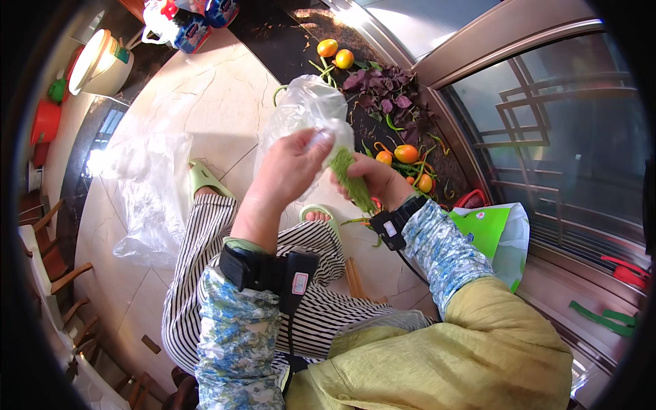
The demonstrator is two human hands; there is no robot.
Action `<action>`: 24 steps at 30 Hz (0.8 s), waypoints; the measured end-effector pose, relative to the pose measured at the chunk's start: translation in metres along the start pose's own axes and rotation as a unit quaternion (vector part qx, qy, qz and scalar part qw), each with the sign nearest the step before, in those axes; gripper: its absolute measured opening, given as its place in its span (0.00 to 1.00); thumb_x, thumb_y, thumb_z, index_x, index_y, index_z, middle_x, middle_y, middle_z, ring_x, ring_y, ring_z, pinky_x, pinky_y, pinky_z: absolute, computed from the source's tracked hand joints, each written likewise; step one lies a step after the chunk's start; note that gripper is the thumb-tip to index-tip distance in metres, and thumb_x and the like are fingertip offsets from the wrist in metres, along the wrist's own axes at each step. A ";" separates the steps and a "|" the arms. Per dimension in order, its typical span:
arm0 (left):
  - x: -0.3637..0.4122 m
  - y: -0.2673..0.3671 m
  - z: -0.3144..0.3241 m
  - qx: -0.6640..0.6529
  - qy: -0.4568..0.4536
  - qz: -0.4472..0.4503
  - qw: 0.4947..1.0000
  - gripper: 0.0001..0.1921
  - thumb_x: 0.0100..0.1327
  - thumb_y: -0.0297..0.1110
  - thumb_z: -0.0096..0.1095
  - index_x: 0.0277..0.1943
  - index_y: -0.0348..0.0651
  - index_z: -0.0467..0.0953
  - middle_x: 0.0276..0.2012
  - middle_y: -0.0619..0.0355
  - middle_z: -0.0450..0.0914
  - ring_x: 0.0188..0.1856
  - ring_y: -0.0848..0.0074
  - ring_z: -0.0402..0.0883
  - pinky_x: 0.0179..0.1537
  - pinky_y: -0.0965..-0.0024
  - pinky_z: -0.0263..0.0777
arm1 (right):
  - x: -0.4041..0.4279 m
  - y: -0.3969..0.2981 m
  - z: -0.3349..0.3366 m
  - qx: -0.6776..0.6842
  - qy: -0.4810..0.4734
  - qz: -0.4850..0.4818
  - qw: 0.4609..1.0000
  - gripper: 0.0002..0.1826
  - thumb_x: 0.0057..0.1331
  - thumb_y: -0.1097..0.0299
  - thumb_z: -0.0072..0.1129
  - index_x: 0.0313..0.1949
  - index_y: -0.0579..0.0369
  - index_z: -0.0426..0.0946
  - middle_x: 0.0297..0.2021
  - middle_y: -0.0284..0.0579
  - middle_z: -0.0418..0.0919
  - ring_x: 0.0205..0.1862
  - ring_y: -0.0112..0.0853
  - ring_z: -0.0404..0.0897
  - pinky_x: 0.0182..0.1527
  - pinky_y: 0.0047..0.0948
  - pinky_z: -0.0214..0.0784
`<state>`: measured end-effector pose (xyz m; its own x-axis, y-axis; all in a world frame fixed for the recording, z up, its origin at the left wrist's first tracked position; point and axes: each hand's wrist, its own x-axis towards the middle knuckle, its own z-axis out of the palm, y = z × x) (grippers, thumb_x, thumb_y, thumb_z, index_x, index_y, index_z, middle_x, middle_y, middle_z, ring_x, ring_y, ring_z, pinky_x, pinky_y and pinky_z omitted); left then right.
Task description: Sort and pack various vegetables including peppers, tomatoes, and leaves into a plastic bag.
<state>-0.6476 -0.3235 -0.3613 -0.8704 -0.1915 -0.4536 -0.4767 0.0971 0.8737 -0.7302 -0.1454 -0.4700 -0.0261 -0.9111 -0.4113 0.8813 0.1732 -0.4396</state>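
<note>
My left hand (294, 164) grips the bunched rim of a transparent plastic bag (307, 102), which hangs over the tiled floor before me. What the bag contains is hard to make out. In my right hand (379, 177) is a green bumpy vegetable, apparently a bitter gourd (353, 182), with its upper end close to the bag's rim. Beyond that hand lie orange-yellow tomatoes (406, 153) among green and orange chilli peppers (407, 168). Purple leafy greens (392, 95) are heaped farther off, near two more tomatoes (335, 54) and some green beans (325, 69).
Another transparent plastic bag (151, 205) lies on the floor at the left, beside my green slipper (207, 179). A green-and-white bag (492, 230) stands by the glass door (564, 113) at right. A white bucket (102, 61) and detergent bottles (189, 31) are at the far left.
</note>
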 end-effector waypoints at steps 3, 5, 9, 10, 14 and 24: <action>0.003 -0.014 0.014 0.081 -0.019 0.037 0.996 0.21 0.55 0.48 0.49 0.43 0.39 0.72 0.35 0.45 0.75 0.41 0.59 0.74 0.43 0.67 0.65 | 0.015 0.002 0.006 0.105 0.092 -0.108 0.984 0.19 0.51 0.66 0.50 0.42 0.60 0.65 0.34 0.44 0.72 0.36 0.31 0.73 0.37 0.30 0.68; 0.001 -0.011 0.021 0.083 -0.042 0.029 0.995 0.21 0.57 0.47 0.48 0.43 0.37 0.71 0.29 0.53 0.73 0.31 0.71 0.70 0.34 0.73 0.65 | 0.026 0.006 0.027 0.145 0.215 -0.218 0.941 0.12 0.56 0.66 0.46 0.38 0.58 0.66 0.33 0.44 0.72 0.35 0.33 0.73 0.37 0.31 0.68; -0.004 0.013 0.016 -0.012 -0.092 -0.059 0.994 0.19 0.61 0.46 0.43 0.44 0.39 0.69 0.19 0.62 0.68 0.14 0.85 0.61 0.14 0.81 0.58 | 0.059 0.024 -0.022 0.212 0.215 -0.234 0.924 0.09 0.55 0.67 0.51 0.34 0.56 0.66 0.31 0.41 0.70 0.34 0.30 0.71 0.36 0.30 0.66; -0.002 0.009 0.014 -0.084 -0.076 -0.096 0.989 0.18 0.62 0.46 0.41 0.45 0.41 0.68 0.18 0.62 0.67 0.12 0.86 0.59 0.11 0.82 0.55 | 0.061 0.028 -0.022 0.216 0.221 -0.229 0.923 0.09 0.55 0.67 0.51 0.34 0.56 0.66 0.31 0.41 0.70 0.34 0.30 0.71 0.36 0.30 0.66; 0.013 -0.004 0.004 -0.134 0.083 -0.105 0.982 0.19 0.61 0.49 0.39 0.45 0.44 0.68 0.20 0.59 0.68 0.12 0.84 0.60 0.11 0.82 0.54 | 0.047 0.030 -0.030 0.039 0.362 -0.200 0.910 0.14 0.53 0.69 0.55 0.39 0.59 0.66 0.34 0.44 0.71 0.36 0.29 0.71 0.39 0.29 0.64; 0.033 -0.025 -0.025 -0.273 0.264 -0.219 0.899 0.18 0.57 0.47 0.46 0.43 0.42 0.68 0.22 0.58 0.70 0.15 0.79 0.62 0.13 0.77 0.56 | -0.020 0.106 -0.027 -0.346 0.441 -0.231 0.795 0.08 0.52 0.73 0.53 0.33 0.62 0.71 0.23 0.39 0.74 0.25 0.21 0.72 0.28 0.17 0.64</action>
<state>-0.6611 -0.3565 -0.3939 -0.3665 -0.5454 -0.7539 -0.5028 -0.5657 0.6536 -0.6493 -0.0992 -0.5295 -0.8612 -0.3736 -0.3445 0.2190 0.3389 -0.9150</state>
